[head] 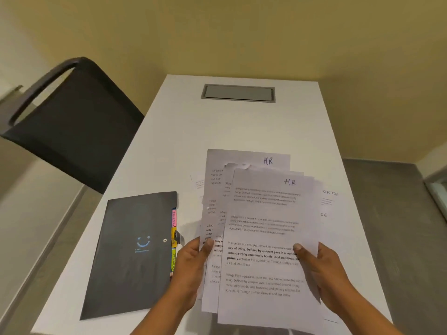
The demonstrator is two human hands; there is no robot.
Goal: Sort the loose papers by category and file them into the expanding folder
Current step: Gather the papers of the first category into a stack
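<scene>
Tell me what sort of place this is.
Probably an office or meeting room: a long white table with a grey cable-access hatch set into its top, a black chair pulled up beside it, and a plain beige wall behind.

Office or meeting room: long white table (242,131) with a grey cable hatch (238,93) set flush at its far end; black chair (72,124) at far left; printed sheets headed "HR" (266,238); dark expanding folder (130,255) with coloured tabs; plain yellowish wall (242,32).
</scene>
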